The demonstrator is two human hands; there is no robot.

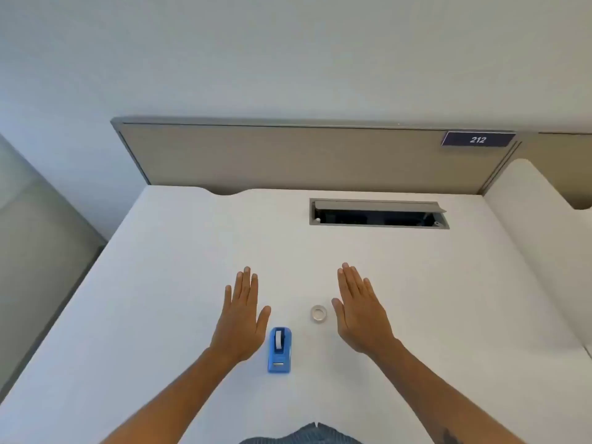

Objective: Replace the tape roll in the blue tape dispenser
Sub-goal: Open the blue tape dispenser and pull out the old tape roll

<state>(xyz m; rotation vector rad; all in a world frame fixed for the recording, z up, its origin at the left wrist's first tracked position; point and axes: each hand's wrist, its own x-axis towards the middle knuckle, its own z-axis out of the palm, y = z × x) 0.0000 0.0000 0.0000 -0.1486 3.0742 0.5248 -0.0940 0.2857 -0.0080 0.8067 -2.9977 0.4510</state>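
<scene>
A small blue tape dispenser [279, 349] stands on the white desk [160, 283] near me, with a white roll showing in its top. A loose clear tape roll [318, 314] lies flat on the desk to the right of it and a little farther away. My left hand [242, 318] is flat and palm down just left of the dispenser, fingers extended, holding nothing. My right hand [362, 312] is flat and palm down just right of the loose roll, also holding nothing.
An open cable hatch [378, 214] with a raised grey lid is set into the far side of the desk. A beige divider panel [304, 158] with a "212" label [478, 139] stands behind. A second white desk [544, 238] adjoins on the right.
</scene>
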